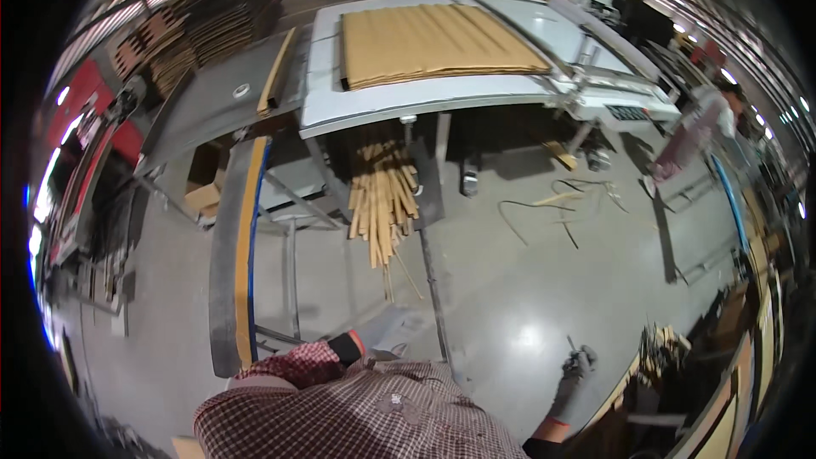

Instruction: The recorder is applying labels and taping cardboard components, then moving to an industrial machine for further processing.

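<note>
My left hand (pixel 385 329), in a grey glove with an orange-edged cuff, is in front of my body above the floor. Motion smears it, but the fingers look stretched out and I see nothing in them. Farther right and lower, my right hand (pixel 579 363) wears a matching glove, its fingers closed. A thin, dark, stick-like thing (pixel 570 342) pokes up from its grip; its kind is too small to make out. Nearest the left hand is a long narrow bench (pixel 244 263) with an orange-tan strip and a blue edge.
Ahead, a white-topped machine table (pixel 382 110) bears a stack of brown cardboard sheets (pixel 433 38). Beneath it lies a heap of cardboard strips (pixel 384 195). Loose straps (pixel 544 204) lie on the floor. Another person (pixel 693 136) stands at far right; a scrap-filled bin (pixel 667 357) is near right.
</note>
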Motion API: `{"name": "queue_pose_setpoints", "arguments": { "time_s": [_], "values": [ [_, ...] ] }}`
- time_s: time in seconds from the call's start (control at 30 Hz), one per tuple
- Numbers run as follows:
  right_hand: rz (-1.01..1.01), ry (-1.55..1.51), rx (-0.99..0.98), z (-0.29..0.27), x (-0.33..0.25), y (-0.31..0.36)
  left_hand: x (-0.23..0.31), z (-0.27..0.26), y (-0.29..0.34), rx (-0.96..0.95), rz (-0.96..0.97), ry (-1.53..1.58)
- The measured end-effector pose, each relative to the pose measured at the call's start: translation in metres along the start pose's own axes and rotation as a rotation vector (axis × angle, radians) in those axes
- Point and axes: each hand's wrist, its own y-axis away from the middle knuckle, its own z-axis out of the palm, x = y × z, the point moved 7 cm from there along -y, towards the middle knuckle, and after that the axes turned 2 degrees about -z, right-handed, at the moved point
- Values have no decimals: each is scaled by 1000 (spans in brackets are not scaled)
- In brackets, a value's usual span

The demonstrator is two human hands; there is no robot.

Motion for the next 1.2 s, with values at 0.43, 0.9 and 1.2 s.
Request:
{"name": "queue_pose_setpoints", "arguments": {
  "time_s": [0.43,0.9,1.2],
  "values": [
    [575,749,-1300,295,275,-133,-46,-210,-55,952,-46,-139],
    [-77,510,-1765,854,339,142,260,-723,-40,1410,-51,-1528],
    [-424,476,-1705,1253,347,301,203,-929,110,1469,65,-1017]
  ]
}}
